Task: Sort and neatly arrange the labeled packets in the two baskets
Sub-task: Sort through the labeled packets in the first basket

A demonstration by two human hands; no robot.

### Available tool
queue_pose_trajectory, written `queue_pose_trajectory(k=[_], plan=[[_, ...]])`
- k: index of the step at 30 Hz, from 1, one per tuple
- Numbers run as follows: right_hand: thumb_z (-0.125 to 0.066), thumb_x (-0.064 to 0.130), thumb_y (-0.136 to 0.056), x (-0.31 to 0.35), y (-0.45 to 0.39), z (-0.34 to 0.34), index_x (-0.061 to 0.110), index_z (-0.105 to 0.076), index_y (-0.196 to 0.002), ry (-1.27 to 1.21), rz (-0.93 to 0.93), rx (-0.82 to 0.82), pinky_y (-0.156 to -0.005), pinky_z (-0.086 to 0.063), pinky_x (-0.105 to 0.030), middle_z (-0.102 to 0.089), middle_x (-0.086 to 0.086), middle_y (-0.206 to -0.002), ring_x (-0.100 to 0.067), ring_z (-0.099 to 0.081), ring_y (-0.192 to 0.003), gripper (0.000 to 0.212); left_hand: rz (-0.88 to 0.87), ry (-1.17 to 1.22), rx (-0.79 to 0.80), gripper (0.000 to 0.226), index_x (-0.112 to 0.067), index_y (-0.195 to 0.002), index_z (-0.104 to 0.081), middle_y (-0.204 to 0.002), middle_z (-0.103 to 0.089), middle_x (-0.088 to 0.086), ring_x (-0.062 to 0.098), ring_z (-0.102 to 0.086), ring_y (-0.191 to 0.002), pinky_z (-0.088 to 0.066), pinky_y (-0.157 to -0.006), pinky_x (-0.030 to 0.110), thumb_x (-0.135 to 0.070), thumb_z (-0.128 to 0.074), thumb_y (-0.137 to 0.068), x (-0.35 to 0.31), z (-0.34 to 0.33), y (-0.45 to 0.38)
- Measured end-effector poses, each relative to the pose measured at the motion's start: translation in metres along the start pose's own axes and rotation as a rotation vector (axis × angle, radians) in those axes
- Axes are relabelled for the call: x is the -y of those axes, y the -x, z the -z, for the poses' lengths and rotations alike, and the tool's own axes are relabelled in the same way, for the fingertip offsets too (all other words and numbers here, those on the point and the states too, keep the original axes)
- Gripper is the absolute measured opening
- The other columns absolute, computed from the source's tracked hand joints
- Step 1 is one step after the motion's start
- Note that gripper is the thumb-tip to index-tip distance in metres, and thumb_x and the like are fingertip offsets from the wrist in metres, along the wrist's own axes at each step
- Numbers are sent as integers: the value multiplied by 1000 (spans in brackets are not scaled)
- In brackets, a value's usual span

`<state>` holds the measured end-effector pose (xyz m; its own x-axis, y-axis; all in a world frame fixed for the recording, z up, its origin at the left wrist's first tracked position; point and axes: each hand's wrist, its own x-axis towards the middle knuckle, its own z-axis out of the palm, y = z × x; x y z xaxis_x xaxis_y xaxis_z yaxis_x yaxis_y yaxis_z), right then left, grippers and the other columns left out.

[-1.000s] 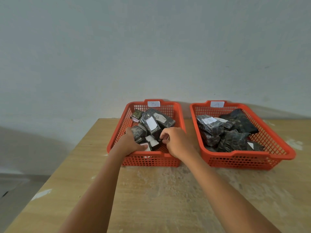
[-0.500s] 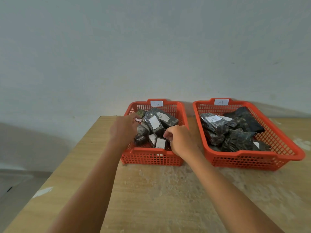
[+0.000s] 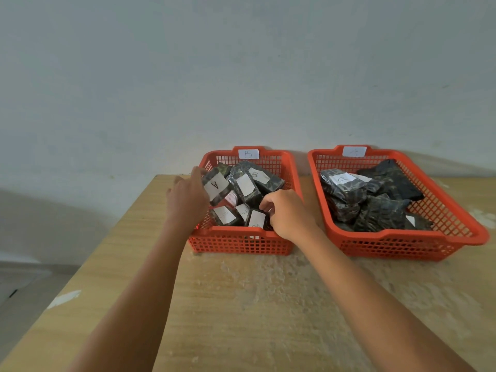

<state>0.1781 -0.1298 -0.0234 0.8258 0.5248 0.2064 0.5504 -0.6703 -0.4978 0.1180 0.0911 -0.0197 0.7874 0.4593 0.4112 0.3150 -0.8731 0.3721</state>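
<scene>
Two orange mesh baskets stand side by side on the wooden table: basket B (image 3: 291, 167) on the left and basket A (image 3: 440, 200) on the right, each tagged at its back rim. Both hold several dark foil packets with white labels. My left hand (image 3: 186, 201) grips a packet labelled A (image 3: 216, 187), lifted above the left side of basket B. My right hand (image 3: 288, 214) reaches over the front right of basket B and pinches the top of an upright packet labelled B (image 3: 256, 220). A packet labelled A (image 3: 342, 183) lies on top in basket A.
The table (image 3: 255, 304) has a worn pale patch in front of the baskets. Its left edge (image 3: 88, 264) drops to the floor. A plain wall (image 3: 241, 76) rises right behind the baskets.
My left hand has risen from the front of basket B with the A packet in it, its label turned into view. My right hand has stayed at the front packets.
</scene>
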Motion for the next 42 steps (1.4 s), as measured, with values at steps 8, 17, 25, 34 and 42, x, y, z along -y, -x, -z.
queue_pose_trajectory(k=[8,17,25,34,42], plan=[[-65,2,-94,1,1,0,19,-74,-114,-25,13,-33,-77,-53,-26,-73,4,-104,-11,-65,-92,28,-17,230,46,32,-21,-124,-55,-87,-65,-1,27,-59,-85,-47,-82,46,-29,-28,-110,5,0,0],[-58,50,-98,8,0,19,27,-62,-122,-510,-57,-117,-77,-51,-19,-69,14,-105,-2,-65,-98,33,79,549,30,37,-19,-102,-67,-72,-61,-2,14,-49,-59,-34,-49,25,-31,-33,-111,-30,21,-3],[-61,27,-100,-12,3,94,15,-71,-116,-525,-37,-254,-81,-53,-21,-74,6,-104,-8,-69,-94,22,-11,764,210,27,-25,-126,-61,-105,-72,-10,9,-70,-90,-51,-67,24,-35,-43,-109,-103,15,8],[-48,13,-104,-67,27,191,21,-67,-124,307,-82,153,-80,-46,-34,-61,-8,-115,-23,-58,-97,28,-109,515,270,23,-32,-125,-61,-101,-71,-9,11,-66,-74,-44,-54,21,-33,-51,-105,-102,-1,24],[-67,14,-96,-61,36,161,23,-75,-114,398,-96,219,-77,-50,-28,-69,3,-112,-10,-62,-84,22,-51,395,28,22,-36,-114,-63,-94,-67,-18,5,-67,-73,-52,-54,30,-22,-60,-97,-79,12,26]])
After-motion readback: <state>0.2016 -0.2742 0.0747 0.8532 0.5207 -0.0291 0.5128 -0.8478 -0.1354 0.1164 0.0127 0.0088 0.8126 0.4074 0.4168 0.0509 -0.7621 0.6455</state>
